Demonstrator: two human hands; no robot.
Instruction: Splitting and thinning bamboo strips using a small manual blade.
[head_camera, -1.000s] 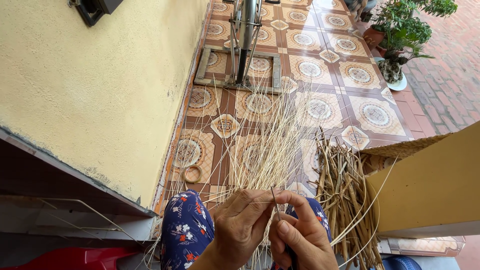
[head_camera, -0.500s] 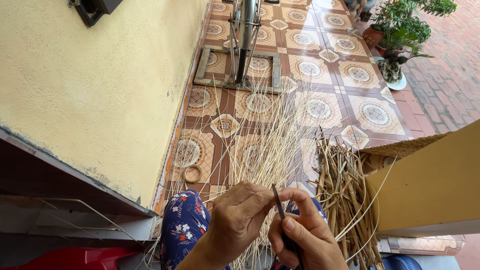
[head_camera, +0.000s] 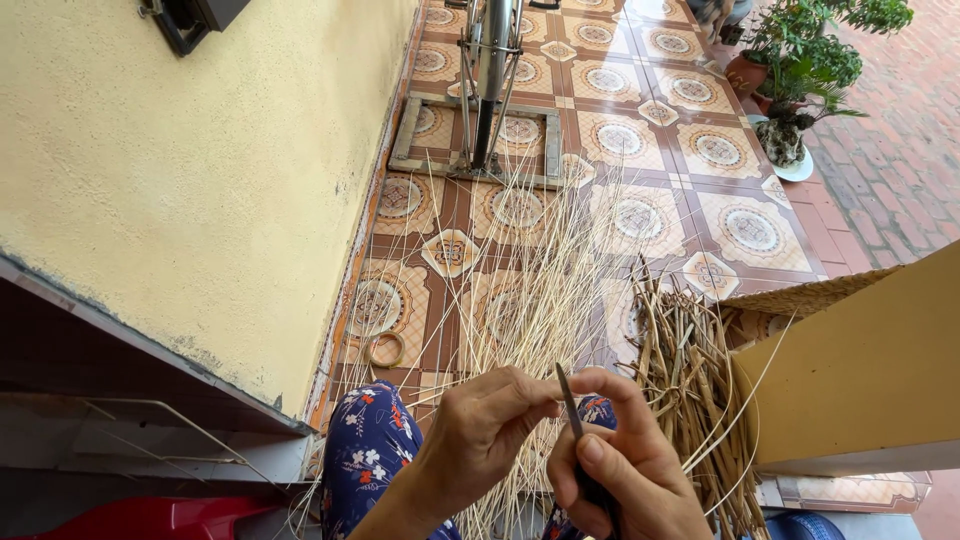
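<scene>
My left hand (head_camera: 480, 435) pinches a thin pale reed strand from the fan of long pale reed strands (head_camera: 545, 280) that spreads forward over the tiled floor. My right hand (head_camera: 625, 465) grips a small dark-handled knife (head_camera: 572, 405), blade pointing up, right beside the left fingertips. Both hands sit low in the view above my lap, which is covered by blue floral cloth (head_camera: 365, 455).
A bundle of thicker brownish reeds (head_camera: 690, 380) lies to the right against a tan cardboard box (head_camera: 865, 370). A yellow wall (head_camera: 200, 170) runs along the left. A metal stand (head_camera: 480, 110) is ahead, potted plants (head_camera: 795, 75) at the far right, a ring (head_camera: 385, 350) on the tiles.
My hands have shifted slightly and the knife blade now stands more upright beside my left fingertips. The reeds stay fanned out as before.
</scene>
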